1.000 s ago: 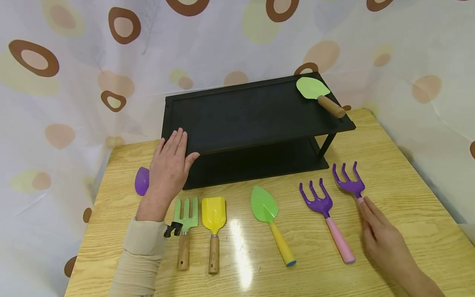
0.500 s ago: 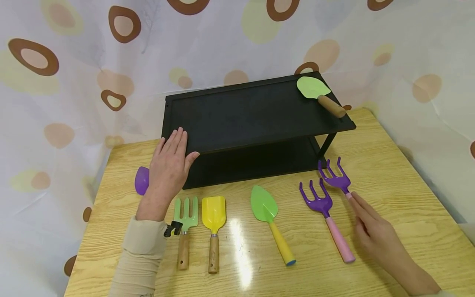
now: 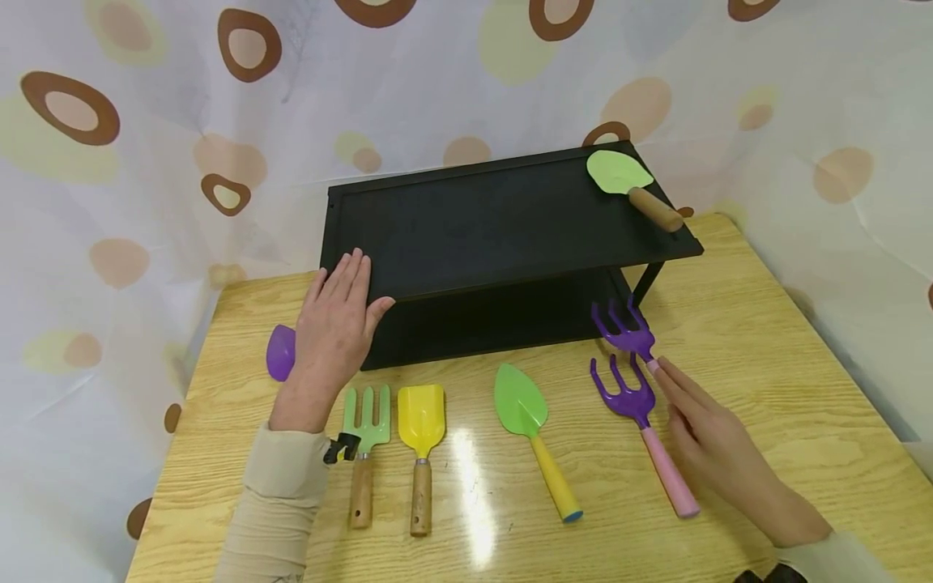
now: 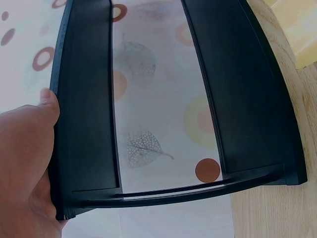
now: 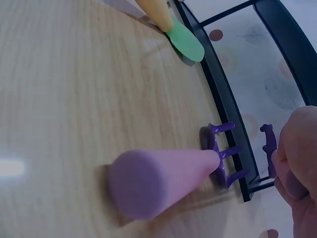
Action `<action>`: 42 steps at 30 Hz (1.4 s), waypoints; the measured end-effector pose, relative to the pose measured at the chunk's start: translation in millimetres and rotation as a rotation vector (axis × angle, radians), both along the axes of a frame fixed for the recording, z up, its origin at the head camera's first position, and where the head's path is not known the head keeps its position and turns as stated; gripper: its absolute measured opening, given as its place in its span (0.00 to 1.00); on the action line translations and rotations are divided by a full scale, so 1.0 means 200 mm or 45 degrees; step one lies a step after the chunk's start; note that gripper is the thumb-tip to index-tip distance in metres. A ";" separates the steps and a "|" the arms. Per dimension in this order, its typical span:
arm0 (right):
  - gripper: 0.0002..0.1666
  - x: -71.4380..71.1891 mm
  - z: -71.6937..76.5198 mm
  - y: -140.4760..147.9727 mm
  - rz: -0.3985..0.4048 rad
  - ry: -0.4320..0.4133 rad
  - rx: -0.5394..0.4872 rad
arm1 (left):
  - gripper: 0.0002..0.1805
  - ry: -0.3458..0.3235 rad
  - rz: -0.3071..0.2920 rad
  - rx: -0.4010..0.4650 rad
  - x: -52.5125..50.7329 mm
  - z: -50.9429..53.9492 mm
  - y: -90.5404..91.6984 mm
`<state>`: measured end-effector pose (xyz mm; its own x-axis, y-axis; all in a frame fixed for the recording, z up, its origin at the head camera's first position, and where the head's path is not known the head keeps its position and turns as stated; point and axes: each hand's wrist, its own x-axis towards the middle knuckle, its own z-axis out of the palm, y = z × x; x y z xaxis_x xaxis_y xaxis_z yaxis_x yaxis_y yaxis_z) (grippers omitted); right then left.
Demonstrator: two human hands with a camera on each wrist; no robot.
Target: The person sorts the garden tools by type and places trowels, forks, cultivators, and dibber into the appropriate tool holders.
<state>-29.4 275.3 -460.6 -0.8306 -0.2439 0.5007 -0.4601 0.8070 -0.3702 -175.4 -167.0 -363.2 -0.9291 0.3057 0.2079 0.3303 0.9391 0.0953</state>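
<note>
My left hand (image 3: 331,340) rests on the front left corner of a black two-tier shelf (image 3: 466,231), its fingers straight on the top board and the thumb at the front edge. In the left wrist view the thumb lies along the edge of the shelf (image 4: 86,99). My right hand (image 3: 717,441) grips the pink handle of a purple three-pronged hand rake (image 3: 628,334), raised before the shelf's lower right side. Below it on the table lies a matching hand rake (image 3: 666,470). The right wrist view shows that one's pink handle (image 5: 163,181) up close.
A light green trowel (image 3: 619,172) lies on the shelf's top right. Along the table (image 3: 270,291) lie a green fork (image 3: 368,429), a yellow shovel (image 3: 421,421) and a green trowel with a yellow handle (image 3: 521,401). A purple tool head (image 3: 280,354) peeks out beside my left wrist.
My right hand has carried the hand rake leftward and slightly forward, from right of the lying one to above its prongs, by the shelf. My left hand stays on the corner.
</note>
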 end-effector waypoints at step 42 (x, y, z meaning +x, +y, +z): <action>0.30 -0.63 0.00 -0.11 0.022 -0.339 0.115 | 0.39 -0.005 0.004 -0.001 0.00 0.00 -0.01</action>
